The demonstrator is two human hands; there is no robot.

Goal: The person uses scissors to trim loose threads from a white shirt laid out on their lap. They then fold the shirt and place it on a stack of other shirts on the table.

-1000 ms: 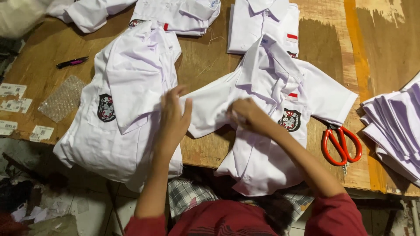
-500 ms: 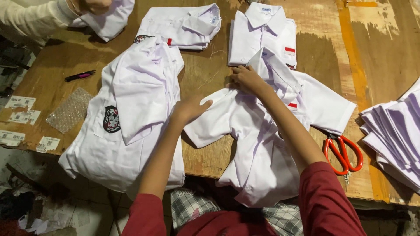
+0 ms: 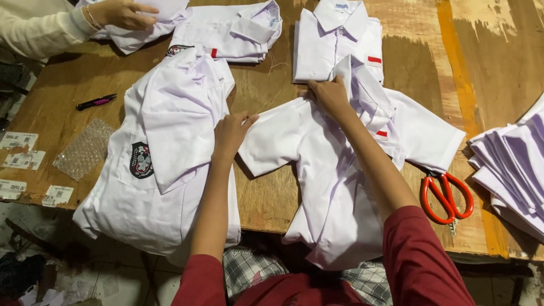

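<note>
Even, fairly bright light falls from overhead across the wooden table (image 3: 272, 187), with no hard glare. The white shirt (image 3: 334, 170) in the middle is close to washed out, so its folds show only as faint grey creases, and a pale violet tint sits on the stack of white cloth (image 3: 510, 164) at the right edge. Shadows are soft and short (the darkest lies under the left hand (image 3: 229, 133) and beside the sleeve). Below the table edge the floor drops into dimness. Focus is sharp at the centre; the corners look slightly stretched and softer.
</note>
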